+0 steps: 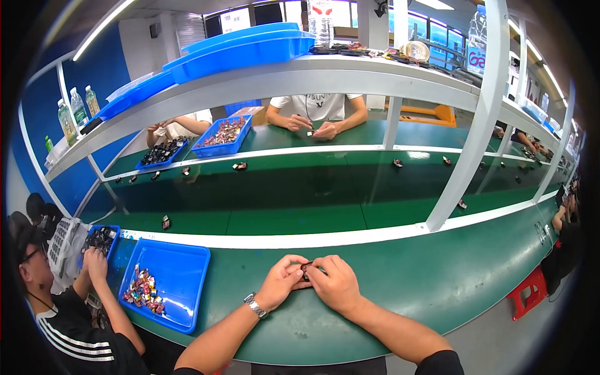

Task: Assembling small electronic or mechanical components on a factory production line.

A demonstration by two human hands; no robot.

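My left hand (281,281) and my right hand (335,283) meet over the green bench top (437,275), fingertips pinched together on a small dark part (306,267). A metal watch sits on my left wrist. The part is mostly hidden by my fingers. A blue tray (181,269) with several small coloured parts (144,292) in its near left corner lies to the left of my left hand.
A green conveyor belt (281,187) beyond a white strip carries scattered small dark parts. A person at left reaches into another blue tray (100,240). Across the belt two people work beside blue trays. White shelf posts (465,150) rise on the right; a red stool (531,290) stands lower right.
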